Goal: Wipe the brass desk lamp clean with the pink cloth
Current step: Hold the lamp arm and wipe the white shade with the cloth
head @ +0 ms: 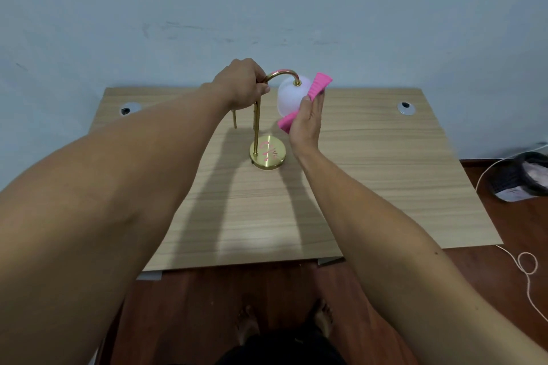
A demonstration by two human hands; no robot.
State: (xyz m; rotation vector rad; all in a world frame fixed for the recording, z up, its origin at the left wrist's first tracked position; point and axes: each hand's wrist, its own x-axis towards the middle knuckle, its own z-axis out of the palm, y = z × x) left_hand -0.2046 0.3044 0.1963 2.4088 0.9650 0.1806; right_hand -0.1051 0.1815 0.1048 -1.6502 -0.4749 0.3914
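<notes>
A brass desk lamp stands upright on a wooden desk, with a round brass base, a curved neck and a frosted white shade. My left hand is closed around the top of the stem where the neck starts to bend. My right hand presses a folded pink cloth flat against the right side of the shade. The cloth sticks out above and below my palm. Pink reflections show on the base.
The desk stands against a pale blue wall and has a round cable hole at the back left and another cable hole at the back right. A dark bin and a white cord lie on the wooden floor at the right.
</notes>
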